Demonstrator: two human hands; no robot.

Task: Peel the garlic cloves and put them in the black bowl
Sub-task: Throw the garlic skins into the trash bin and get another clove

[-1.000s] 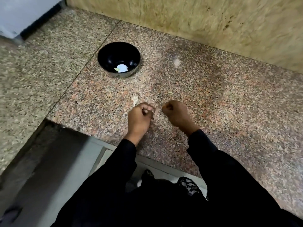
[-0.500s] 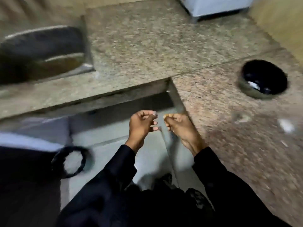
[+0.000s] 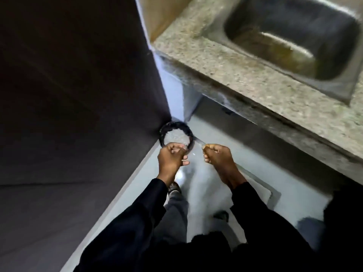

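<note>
Both fists curled: left hand [image 3: 172, 160] over bin [image 3: 176, 135], contents hidden; right hand [image 3: 218, 157] pinching something pale, maybe garlic [image 3: 204, 147]. Drop only skin; keep clove pinched.

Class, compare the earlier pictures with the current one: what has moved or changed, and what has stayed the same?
The view has swung from the granite counter to the floor: the black bowl is gone from sight, and a round black bin and a steel sink now show. Both hands moved off the counter and are held above the bin. Unchanged: the left hand and right hand stay curled and close together, the right pinching a small pale bit, probably garlic skin.
</note>
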